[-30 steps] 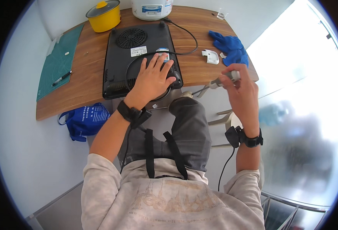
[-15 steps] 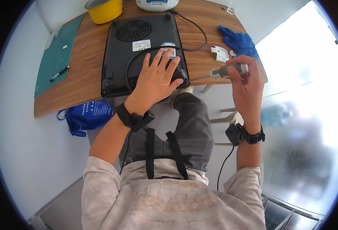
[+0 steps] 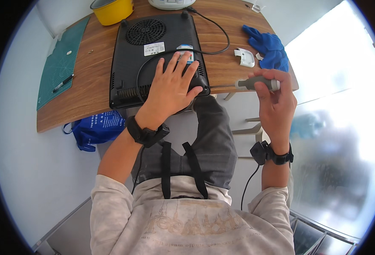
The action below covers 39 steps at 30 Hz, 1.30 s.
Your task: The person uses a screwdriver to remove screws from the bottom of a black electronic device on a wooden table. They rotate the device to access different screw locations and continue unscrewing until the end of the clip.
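Observation:
A black flat appliance, seemingly an induction cooker (image 3: 126, 59), lies underside up at the table's front edge, showing a round vent grille and labels. My left hand (image 3: 172, 83) rests flat on it, fingers spread, near its front right corner. In my right hand (image 3: 276, 97) is a screwdriver (image 3: 251, 84) with a grey and white handle, the fingers wrapped round it. Its shaft points left, and the tip is at the appliance's front right corner; whether it sits in a screw is too small to tell. A black power cord (image 3: 221, 50) loops across the underside, partly beneath my left hand.
To the right lie a white plastic piece (image 3: 246, 58) and a blue cloth (image 3: 267, 46). A yellow pot (image 3: 112, 12) and a white appliance (image 3: 170, 4) stand at the back. On the left, a green cutting mat (image 3: 53, 91) bears a marker (image 3: 63, 83). A blue bag (image 3: 98, 129) hangs below the edge.
My right hand and the screwdriver have shifted slightly right, and the handle lies more level. The rest of the scene moves a little with the view; my left hand stays on the appliance.

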Available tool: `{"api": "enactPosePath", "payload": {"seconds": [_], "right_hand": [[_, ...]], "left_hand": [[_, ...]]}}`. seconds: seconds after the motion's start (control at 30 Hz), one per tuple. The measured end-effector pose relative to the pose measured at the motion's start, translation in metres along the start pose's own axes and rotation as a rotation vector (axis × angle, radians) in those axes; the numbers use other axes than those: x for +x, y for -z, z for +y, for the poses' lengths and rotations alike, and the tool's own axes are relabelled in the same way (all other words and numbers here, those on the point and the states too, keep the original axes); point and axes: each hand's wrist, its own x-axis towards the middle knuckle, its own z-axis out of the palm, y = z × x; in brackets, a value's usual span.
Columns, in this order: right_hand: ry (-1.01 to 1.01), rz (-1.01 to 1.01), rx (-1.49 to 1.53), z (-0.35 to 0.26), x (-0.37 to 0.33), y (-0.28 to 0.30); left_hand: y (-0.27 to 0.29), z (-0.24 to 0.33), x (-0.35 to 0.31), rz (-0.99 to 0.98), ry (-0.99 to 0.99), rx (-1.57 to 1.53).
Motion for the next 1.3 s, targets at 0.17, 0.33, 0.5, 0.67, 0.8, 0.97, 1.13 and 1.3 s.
{"api": "enactPosePath", "payload": {"seconds": [0.17,0.33,0.5,0.67,0.8,0.97,1.13,1.3], "right_hand": [[-0.004,-0.019,-0.001,-0.01,-0.008,0.003],[0.045,-0.017,0.011,-0.004,-0.008,-0.001],[0.029,0.017,0.075,0.0,-0.006,0.001],[0.037,0.011,0.037,0.004,-0.008,-0.002],[0.016,0.039,0.056,0.006,-0.01,-0.004],[0.075,0.067,-0.095,0.006,-0.015,-0.005],[0.316,0.084,-0.391,-0.008,-0.014,-0.007],[0.472,0.061,-0.515,-0.01,-0.001,-0.016]], "left_hand": [[0.0,0.002,0.001,-0.002,0.003,0.0],[0.002,0.002,0.001,-0.011,0.015,0.009],[0.001,0.002,0.0,-0.016,0.011,0.016],[0.0,0.002,0.001,-0.02,0.01,0.021],[0.001,0.002,0.001,-0.014,0.007,0.026],[0.0,0.002,0.001,-0.014,0.008,0.031],[0.001,0.003,0.001,-0.004,0.008,0.025],[0.001,0.003,0.001,0.003,0.002,0.021]]}}
